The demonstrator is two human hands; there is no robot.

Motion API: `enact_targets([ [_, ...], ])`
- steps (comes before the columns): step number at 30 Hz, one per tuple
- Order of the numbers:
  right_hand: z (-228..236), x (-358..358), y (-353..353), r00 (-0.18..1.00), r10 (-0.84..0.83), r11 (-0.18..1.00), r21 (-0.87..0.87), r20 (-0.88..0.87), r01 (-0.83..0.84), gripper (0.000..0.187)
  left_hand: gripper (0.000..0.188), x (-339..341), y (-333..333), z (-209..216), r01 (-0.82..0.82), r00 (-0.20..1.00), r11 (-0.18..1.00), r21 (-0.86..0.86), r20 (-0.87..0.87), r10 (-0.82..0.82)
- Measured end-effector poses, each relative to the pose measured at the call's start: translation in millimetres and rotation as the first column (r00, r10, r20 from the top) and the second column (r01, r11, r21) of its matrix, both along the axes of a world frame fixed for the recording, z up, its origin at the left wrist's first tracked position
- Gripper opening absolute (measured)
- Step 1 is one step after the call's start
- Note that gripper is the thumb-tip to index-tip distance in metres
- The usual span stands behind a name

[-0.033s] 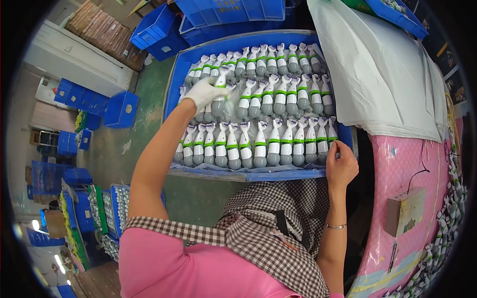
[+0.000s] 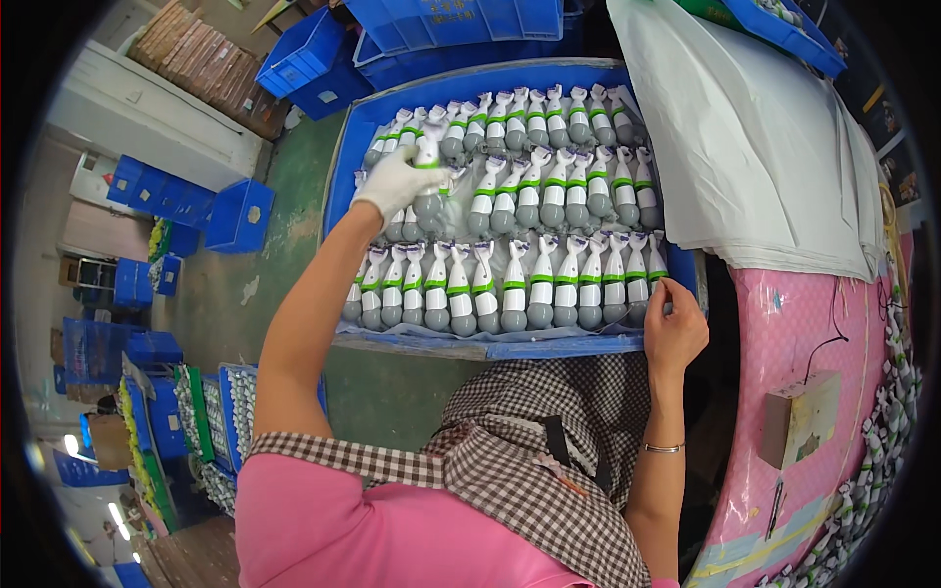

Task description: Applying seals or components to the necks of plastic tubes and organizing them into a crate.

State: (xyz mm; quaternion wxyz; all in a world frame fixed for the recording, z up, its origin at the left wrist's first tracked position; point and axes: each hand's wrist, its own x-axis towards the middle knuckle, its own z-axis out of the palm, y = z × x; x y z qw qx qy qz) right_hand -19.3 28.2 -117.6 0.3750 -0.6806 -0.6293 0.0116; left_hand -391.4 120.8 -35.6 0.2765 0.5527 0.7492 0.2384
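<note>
A white and grey bottle-shaped piece with a green band (image 2: 428, 176) is gripped by the gloved left hand (image 2: 395, 184), the fingers closed around its upper part, above the left end of the middle row in the blue tray (image 2: 345, 147). The bare right hand (image 2: 674, 328) is rested at the tray's near right corner, fingers bent and the fingertips touching the last piece of the front row (image 2: 656, 274); whether that piece is actually pinched cannot be told.

The tray is packed tightly — three rows of identical pieces lying side by side, each touching its neighbours. A risk is seen in that closeness: if the held piece is lowered at a slant, the pieces just beside it could be pushed askew and the row disordered. The gap it hangs over is partly hidden by the glove, so its width cannot be judged.

The left arm is stretched well forward over the front row, and a dropped elbow or wrist could roll those pieces out of line. The tray's near edge is seen to sit over open floor, and pieces appear to rest on a thin clear sheet (image 2: 412, 338) — a tug on it by the right hand might shift the whole front row. The white sheets (image 2: 755, 157) stacked to the right lie over the tray's far right edge and could slide onto the rows if knocked.
</note>
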Motion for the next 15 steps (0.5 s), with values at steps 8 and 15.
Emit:
enact_targets([
  [8,-0.7,0.3,0.2,1.0,0.023,1.0,0.007,0.021,-0.023,0.01,0.048,34.8,-29.3,8.6,0.282,0.768,0.801,0.528,-0.624,0.141],
  [15,1.9,-3.4,4.5,0.999,0.01,0.999,-0.033,0.04,-0.009,0.011,0.049,13.6,8.2,-55.8,0.143,0.884,0.986,-0.08,-0.437,-0.164],
])
